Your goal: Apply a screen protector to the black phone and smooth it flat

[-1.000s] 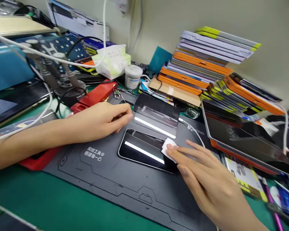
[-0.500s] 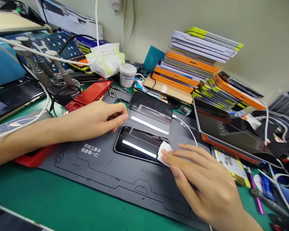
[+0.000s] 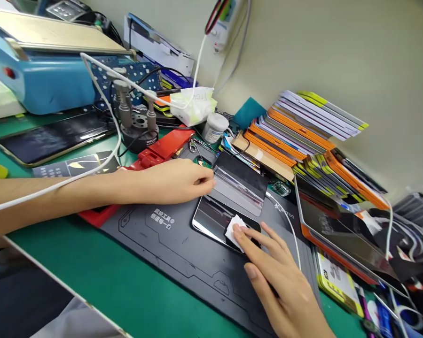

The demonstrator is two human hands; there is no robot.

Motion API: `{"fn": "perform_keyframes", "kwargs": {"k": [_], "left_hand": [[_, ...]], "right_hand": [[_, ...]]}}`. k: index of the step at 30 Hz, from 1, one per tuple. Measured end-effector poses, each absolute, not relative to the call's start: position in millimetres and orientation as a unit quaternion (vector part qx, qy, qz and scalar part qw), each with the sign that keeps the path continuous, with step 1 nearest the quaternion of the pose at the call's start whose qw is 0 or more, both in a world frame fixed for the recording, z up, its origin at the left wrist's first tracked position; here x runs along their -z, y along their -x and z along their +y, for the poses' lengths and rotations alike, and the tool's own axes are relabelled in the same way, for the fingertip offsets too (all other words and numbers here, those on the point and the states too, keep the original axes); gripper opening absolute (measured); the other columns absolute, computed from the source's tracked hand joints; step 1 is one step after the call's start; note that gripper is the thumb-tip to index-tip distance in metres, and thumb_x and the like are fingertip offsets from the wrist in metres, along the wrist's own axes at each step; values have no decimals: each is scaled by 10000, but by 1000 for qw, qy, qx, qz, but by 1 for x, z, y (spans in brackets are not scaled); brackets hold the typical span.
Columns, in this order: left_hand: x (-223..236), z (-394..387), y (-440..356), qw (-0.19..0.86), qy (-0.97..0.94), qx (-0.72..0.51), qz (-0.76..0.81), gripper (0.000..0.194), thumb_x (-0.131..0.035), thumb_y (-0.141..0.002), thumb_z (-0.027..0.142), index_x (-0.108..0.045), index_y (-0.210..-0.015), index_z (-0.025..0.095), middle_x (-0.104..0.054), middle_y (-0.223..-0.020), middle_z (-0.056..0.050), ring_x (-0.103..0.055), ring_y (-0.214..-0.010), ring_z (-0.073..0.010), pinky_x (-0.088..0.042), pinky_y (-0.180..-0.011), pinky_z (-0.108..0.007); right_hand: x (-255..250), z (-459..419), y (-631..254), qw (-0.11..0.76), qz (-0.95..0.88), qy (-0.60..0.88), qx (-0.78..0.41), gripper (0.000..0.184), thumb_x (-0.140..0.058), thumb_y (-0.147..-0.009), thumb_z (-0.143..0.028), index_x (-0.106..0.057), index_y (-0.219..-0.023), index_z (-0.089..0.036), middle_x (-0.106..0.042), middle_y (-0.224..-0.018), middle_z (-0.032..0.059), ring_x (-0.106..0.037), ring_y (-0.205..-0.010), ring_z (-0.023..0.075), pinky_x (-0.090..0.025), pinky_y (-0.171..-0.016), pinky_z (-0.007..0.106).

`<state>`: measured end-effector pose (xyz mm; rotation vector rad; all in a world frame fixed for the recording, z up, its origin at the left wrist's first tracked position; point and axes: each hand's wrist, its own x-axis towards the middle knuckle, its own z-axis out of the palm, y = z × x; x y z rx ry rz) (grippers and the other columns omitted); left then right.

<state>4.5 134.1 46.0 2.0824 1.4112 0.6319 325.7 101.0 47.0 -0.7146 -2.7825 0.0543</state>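
Note:
A black phone lies screen-up on a dark grey work mat. My left hand pinches the near-left edge of a clear screen protector sheet that is lifted at an angle over the phone's far side. My right hand lies with fingers stretched out, its fingertips pressing a small white wipe onto the right end of the phone's screen.
A leaning stack of orange, grey and yellow-edged flat boxes fills the back right. A tablet lies at the right with a white cable. A red tool, small white jar, blue machine and another phone sit left.
The camera has swung left and up. My right hand has slid the white wipe a little leftward along the screen. My left hand keeps its pinch on the protector sheet.

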Motion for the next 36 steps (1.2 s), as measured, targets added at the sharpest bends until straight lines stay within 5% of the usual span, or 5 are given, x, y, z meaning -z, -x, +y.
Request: {"fn": "perform_keyframes", "kwargs": {"k": [6, 10, 15, 21, 36], "left_hand": [[-52, 137, 1, 426, -699, -224, 529, 440, -504, -951, 466, -230, -706, 224, -243, -625, 28, -243, -515, -124, -182, -484, -344], [-52, 136, 0, 422, -719, -211, 510, 413, -515, -933, 415, -250, -689, 214, -260, -633, 21, -256, -524, -120, -187, -484, -335], [-51, 135, 1, 406, -725, -216, 512, 400, -510, -939, 423, -293, -677, 212, -310, -621, 21, -301, -519, -120, -210, -483, -324], [-51, 136, 0, 417, -730, -205, 501, 433, -509, -950, 446, -304, -651, 209, -355, -589, 16, -320, -514, -130, -241, -486, -319], [-53, 136, 3, 385, -771, -215, 459, 401, -509, -936, 405, -341, -633, 203, -393, -602, 26, -365, -588, -136, -269, -584, -311]], "right_hand": [[-51, 103, -296, 135, -959, 250, -8, 561, -518, -1077, -171, -478, -1630, -249, -662, -1536, 56, -611, -1420, 230, -448, -1275, 524], [-51, 90, -291, 124, -970, 211, -15, 559, -498, -1067, -148, -473, -1625, -173, -639, -1563, 68, -570, -1459, 207, -405, -1297, 438], [-46, 102, -292, 113, -957, 265, -18, 549, -457, -1111, -195, -418, -1657, -234, -614, -1592, 39, -552, -1473, 206, -359, -1308, 478], [-48, 89, -289, 82, -971, 222, -24, 567, -391, -1126, -245, -359, -1682, -143, -507, -1680, 73, -448, -1559, 200, -216, -1365, 443], [-49, 102, -296, 98, -964, 246, -19, 538, -307, -1160, -296, -368, -1693, -263, -578, -1622, -7, -544, -1489, 177, -201, -1377, 440]]}}
